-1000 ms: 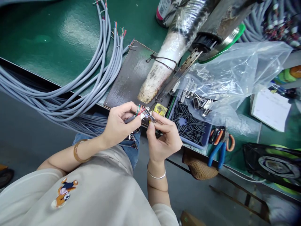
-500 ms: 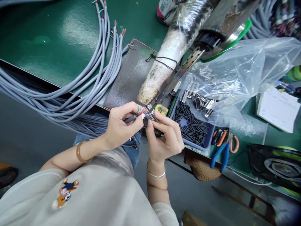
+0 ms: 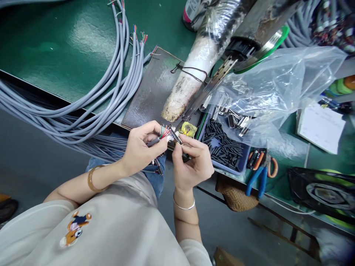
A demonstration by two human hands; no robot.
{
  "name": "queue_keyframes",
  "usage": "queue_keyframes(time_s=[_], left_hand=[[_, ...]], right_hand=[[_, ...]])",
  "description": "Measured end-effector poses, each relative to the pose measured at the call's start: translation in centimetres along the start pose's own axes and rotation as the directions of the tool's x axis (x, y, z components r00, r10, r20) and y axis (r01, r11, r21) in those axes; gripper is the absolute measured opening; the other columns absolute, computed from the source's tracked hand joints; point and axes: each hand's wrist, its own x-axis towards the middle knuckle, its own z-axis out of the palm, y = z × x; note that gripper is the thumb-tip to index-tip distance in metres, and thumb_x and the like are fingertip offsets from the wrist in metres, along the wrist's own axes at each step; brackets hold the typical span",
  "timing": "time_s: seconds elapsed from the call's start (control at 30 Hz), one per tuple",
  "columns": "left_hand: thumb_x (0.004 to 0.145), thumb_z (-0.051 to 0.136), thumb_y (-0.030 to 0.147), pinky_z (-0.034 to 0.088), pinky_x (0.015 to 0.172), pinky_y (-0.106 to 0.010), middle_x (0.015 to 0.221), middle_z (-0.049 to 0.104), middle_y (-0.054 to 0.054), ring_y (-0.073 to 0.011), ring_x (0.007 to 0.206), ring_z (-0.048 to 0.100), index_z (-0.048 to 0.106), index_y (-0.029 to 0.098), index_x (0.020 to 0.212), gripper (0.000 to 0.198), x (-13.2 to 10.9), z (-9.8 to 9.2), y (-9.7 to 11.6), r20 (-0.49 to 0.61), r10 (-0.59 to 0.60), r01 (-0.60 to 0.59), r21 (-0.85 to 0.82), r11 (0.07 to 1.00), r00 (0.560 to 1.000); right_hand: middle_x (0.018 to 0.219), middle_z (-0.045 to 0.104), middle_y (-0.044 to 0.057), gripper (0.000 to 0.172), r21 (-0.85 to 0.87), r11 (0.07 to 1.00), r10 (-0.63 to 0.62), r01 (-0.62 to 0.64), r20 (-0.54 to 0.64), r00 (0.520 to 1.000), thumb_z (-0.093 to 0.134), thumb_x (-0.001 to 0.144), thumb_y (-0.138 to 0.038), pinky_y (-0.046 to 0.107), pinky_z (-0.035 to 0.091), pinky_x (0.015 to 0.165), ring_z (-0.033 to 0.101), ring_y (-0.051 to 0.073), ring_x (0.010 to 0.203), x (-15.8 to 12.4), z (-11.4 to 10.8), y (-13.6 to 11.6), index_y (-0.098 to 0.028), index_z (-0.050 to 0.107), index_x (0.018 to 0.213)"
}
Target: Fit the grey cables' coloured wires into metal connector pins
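Observation:
Pinched in my left hand (image 3: 142, 146) is the end of a grey cable (image 3: 153, 142), its thin coloured wires (image 3: 165, 130) fanned out past my fingertips. My right hand (image 3: 192, 157) grips a multi-pin connector (image 3: 175, 135) by its lower end, between thumb and fingers. The wires meet the connector's pin row; how many are joined I cannot make out. Just above the connector are the tip of a white wrapped soldering iron holder-like tube (image 3: 183, 87) and a yellow pad (image 3: 188, 129). Finished-looking connectors (image 3: 158, 166) lie on my lap, partly hidden.
Grey cables (image 3: 111, 99) hang over the table edge at left. A blue bin (image 3: 244, 162) holds short black sleeves (image 3: 222, 147), with loose connectors (image 3: 233, 120) and a clear plastic bag (image 3: 283, 81) above. Pliers (image 3: 262, 177), a notepad (image 3: 320, 127) and a black fan-like object (image 3: 321, 190) sit right.
My right hand has shifted slightly left, and the connector has turned so its pin row shows more plainly beside the wires. My left hand keeps its pinch on the cable.

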Motion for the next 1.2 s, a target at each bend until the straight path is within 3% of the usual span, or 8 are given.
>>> queue_keyframes(time_s=[0.23, 0.47, 0.73, 1.2], left_hand=[[0.081, 0.07, 0.017, 0.046, 0.054, -0.018, 0.07, 0.061, -0.002, -0.0113, 0.068, 0.06, 0.059, 0.017, 0.069, 0.016, 0.11, 0.54, 0.12, -0.047, 0.086, -0.083, 0.057, 0.995, 0.995], [0.083, 0.068, 0.016, 0.048, 0.058, -0.019, 0.072, 0.062, -0.002, -0.0111, 0.07, 0.06, 0.06, 0.017, 0.071, 0.015, 0.36, 0.64, -0.03, -0.056, 0.107, -0.102, 0.08, 0.992, 0.993], [0.084, 0.067, 0.014, 0.049, 0.06, -0.017, 0.071, 0.062, -0.001, -0.0102, 0.071, 0.061, 0.063, 0.016, 0.075, 0.01, 0.48, 0.9, 0.17, -0.073, 0.215, -0.204, 0.132, 0.97, 0.974], [0.082, 0.067, 0.015, 0.049, 0.06, -0.019, 0.073, 0.063, -0.002, -0.0104, 0.07, 0.06, 0.06, 0.016, 0.07, 0.015, 0.31, 0.53, 0.43, -0.058, 0.092, -0.084, 0.126, 0.988, 0.994]], right_hand=[[0.099, 0.078, 0.003, 0.019, -0.094, 0.991, -0.094, 0.094, 0.008, 0.996, 0.075, 0.084, -0.013, 0.026, 0.062, 0.068, 0.074, 0.014, 0.082, 0.13, 0.12, 0.12, -0.023, 0.059, 0.081], [0.1, 0.078, 0.004, 0.018, -0.088, 0.991, -0.103, 0.103, 0.012, 0.995, 0.077, 0.082, -0.011, 0.026, 0.064, 0.073, 0.075, 0.014, 0.089, 0.4, 0.4, 0.39, -0.021, 0.062, 0.084], [0.103, 0.077, 0.003, 0.016, -0.12, 0.986, -0.113, 0.113, 0.002, 0.994, 0.079, 0.082, -0.012, 0.027, 0.065, 0.076, 0.076, 0.015, 0.09, 0.76, 0.41, -0.08, -0.022, 0.067, 0.087], [0.104, 0.078, 0.006, 0.015, -0.126, 0.975, -0.178, 0.185, 0.066, 0.982, 0.076, 0.083, -0.012, 0.025, 0.064, 0.077, 0.076, 0.014, 0.09, 0.27, 0.18, 0.48, -0.021, 0.064, 0.085]])
